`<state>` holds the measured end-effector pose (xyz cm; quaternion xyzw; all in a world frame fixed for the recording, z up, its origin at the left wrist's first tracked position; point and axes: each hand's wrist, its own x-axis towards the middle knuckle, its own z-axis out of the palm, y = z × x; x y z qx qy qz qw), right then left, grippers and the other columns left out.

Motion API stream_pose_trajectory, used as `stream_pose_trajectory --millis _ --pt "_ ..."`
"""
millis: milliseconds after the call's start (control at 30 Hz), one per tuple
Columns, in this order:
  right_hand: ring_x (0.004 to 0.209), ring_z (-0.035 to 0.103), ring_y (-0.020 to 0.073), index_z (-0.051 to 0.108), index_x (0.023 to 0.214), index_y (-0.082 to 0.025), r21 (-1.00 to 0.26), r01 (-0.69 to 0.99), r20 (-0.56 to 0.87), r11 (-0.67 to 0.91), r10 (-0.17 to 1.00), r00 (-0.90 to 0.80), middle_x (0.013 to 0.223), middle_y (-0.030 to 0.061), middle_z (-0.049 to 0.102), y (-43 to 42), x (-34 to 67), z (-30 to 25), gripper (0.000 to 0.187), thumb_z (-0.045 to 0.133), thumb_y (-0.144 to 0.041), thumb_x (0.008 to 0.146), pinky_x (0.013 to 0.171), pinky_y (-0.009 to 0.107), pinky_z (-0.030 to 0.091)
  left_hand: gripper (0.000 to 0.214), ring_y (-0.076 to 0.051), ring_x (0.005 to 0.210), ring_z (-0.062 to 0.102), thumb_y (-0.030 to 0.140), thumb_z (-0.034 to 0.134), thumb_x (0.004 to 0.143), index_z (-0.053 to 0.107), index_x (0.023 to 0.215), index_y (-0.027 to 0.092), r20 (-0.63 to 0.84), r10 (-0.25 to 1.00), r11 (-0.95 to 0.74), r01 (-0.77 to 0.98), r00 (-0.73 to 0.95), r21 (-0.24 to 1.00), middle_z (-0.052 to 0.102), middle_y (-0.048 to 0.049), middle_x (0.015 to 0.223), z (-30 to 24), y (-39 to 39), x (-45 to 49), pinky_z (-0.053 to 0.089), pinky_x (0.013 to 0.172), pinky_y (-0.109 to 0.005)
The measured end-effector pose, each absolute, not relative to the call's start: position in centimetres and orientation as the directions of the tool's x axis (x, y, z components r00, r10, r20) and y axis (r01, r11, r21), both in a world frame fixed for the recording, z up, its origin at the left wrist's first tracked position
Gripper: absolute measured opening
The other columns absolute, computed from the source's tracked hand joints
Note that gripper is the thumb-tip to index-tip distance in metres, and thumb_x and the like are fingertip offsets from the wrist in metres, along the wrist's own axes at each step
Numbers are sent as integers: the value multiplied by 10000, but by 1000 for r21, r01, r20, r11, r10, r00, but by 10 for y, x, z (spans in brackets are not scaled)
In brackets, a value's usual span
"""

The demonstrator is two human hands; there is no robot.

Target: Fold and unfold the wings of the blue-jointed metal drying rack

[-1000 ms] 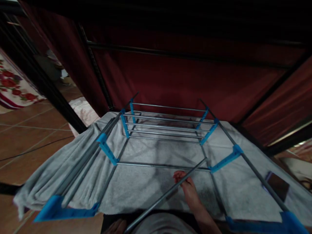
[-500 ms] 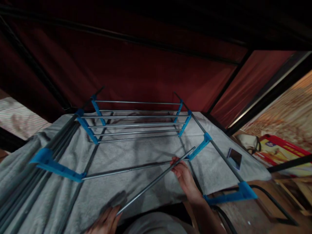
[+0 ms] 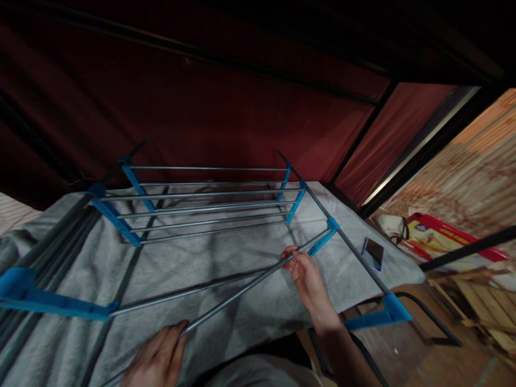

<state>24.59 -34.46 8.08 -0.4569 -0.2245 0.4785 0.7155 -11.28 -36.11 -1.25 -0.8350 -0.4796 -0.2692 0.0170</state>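
A thin grey metal tube [image 3: 237,293] runs slantwise between my two hands. My left hand [image 3: 159,352] is wrapped over its lower part, and a bit of the tube shows beyond that hand at the bottom edge. My right hand [image 3: 304,271] pinches it nearer the far end. That end is at a blue plastic bracket [image 3: 331,226] on the rack's right side rail; whether it sits inside the bracket I cannot tell. Beneath the held tube, another crossbar [image 3: 173,295] extends from the large blue bracket [image 3: 60,301] at left. The rack [image 3: 213,207] has several crossbars fitted farther back.
Grey fleecy cloth [image 3: 226,252] covers the surface under the rack. Loose grey tubes [image 3: 44,274] lie along the left. At right are a phone [image 3: 373,254], a red and yellow package [image 3: 435,236] and a wooden stool [image 3: 479,306]. A dark red fabric wall [image 3: 209,118] stands behind.
The tube's far end has moved right, up to the blue bracket on the right rail. My left hand has moved left along with the lower part. The view has turned slightly right.
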Motion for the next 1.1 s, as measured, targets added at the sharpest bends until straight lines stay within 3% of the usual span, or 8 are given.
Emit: stream_pose_trajectory --millis 167,367,733,1100 --pt "776 642 174 748 839 -210 -870 -479 -117 119 893 435 814 33 724 -345 246 82 212 803 -390 741 686 277 521 377 -197 868 771 447 403 1064 710 1135 241 533 749 -560 806 393 191 804 -34 1003 -10 -350 -115 598 763 -283" --pt "758 636 167 755 833 -217 -863 -490 -114 123 898 426 830 36 733 -340 246 82 191 801 -378 742 680 274 527 321 -209 902 754 369 468 1039 685 1235 237 529 698 -610 788 483 86 799 -38 1051 -10 -337 -129 568 811 -299" --pt "783 642 164 754 840 -207 -821 -554 -122 136 907 403 849 36 730 -341 248 91 154 807 -329 762 706 284 525 326 -255 862 721 320 525 1031 652 1314 219 645 599 -611 791 476 -16 779 -61 981 43 -330 -122 497 882 -383" --pt "818 641 168 763 888 -218 -828 -548 -132 116 910 392 902 40 709 -343 255 95 176 802 -359 790 720 292 557 255 -213 834 696 207 623 986 674 1235 190 684 567 -569 819 459 -78 761 -57 934 87 -341 -108 484 837 -342"
